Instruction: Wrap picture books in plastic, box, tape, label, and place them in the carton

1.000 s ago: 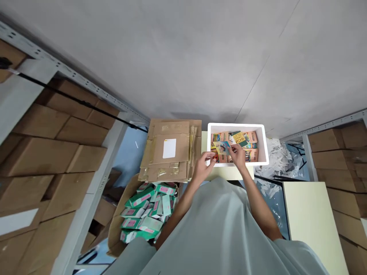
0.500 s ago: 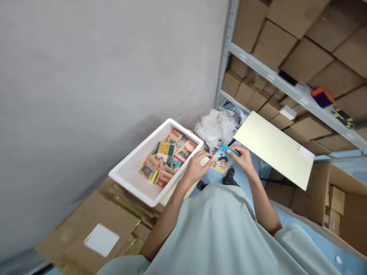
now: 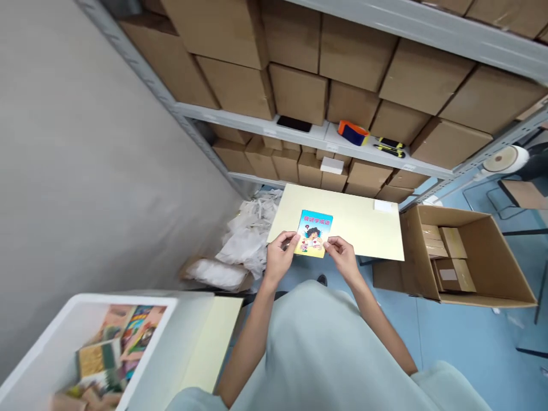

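Swinging away from the white bin (image 3: 85, 325), the person beside me now faces the pale tabletop (image 3: 363, 228) and the shelf of cartons (image 3: 257, 125). A second ago the booklet (image 3: 314, 234) is over the bin, mostly in the right hand (image 3: 343, 258), with the left hand (image 3: 279, 257) close by. Now both hands grasp it: left pinches the left edge low down, thumb on the cover; right pinches near the lower right corner. Cover faces up, title at the far end, blue above, yellow below, cartoon figure in the middle. Booklet sits across the tabletop's near edge from here; can't tell if it touches.

Upshot: this one booklet is out of the bin and squared up for viewing, closed, with nothing over its front. Other booklets (image 3: 141, 337) lie in the bin, off to the person's left, no hand near them. Small white item (image 3: 383, 205) on the tabletop, right of the booklet, untouched. Open carton (image 3: 496, 251) stands further right.
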`<act>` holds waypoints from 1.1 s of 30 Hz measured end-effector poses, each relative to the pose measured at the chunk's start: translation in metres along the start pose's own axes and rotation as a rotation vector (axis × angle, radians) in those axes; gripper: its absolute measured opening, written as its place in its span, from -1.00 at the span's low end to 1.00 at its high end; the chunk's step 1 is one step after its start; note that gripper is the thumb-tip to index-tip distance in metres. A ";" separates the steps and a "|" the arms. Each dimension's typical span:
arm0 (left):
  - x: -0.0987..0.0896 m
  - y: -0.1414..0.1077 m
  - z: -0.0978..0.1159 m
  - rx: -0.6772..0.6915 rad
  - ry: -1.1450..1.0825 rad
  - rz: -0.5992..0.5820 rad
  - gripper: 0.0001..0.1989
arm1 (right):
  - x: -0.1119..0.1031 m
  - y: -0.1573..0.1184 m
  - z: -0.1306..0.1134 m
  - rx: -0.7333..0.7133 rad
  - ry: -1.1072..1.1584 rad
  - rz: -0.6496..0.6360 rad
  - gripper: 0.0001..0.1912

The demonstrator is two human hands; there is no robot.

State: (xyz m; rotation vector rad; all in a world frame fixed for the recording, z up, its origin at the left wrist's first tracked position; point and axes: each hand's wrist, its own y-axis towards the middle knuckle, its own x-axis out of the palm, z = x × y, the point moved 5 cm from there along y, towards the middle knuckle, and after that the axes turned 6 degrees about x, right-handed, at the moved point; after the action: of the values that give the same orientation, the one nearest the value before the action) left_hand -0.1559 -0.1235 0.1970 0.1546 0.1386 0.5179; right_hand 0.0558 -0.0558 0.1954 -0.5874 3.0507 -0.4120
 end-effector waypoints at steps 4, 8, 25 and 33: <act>0.055 0.026 -0.005 -0.071 -0.073 -0.093 -0.49 | -0.051 0.016 -0.008 -0.025 -0.032 0.193 -0.53; 0.084 0.041 -0.001 -0.084 -0.063 -0.211 -0.50 | -0.074 0.029 -0.006 -0.014 -0.017 0.319 -0.51; 0.089 0.114 0.010 0.169 -0.042 -0.343 -0.65 | 0.000 0.090 -0.054 -0.264 -0.342 0.311 -0.52; 0.037 0.149 0.004 0.189 -0.055 -0.251 -0.56 | 0.019 0.113 -0.086 -0.272 -0.112 0.332 -0.44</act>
State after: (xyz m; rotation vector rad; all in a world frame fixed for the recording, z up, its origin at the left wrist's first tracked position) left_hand -0.1951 0.0220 0.2248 0.3313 0.1507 0.2492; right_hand -0.0083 0.0604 0.2503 -0.0925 3.0315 0.0423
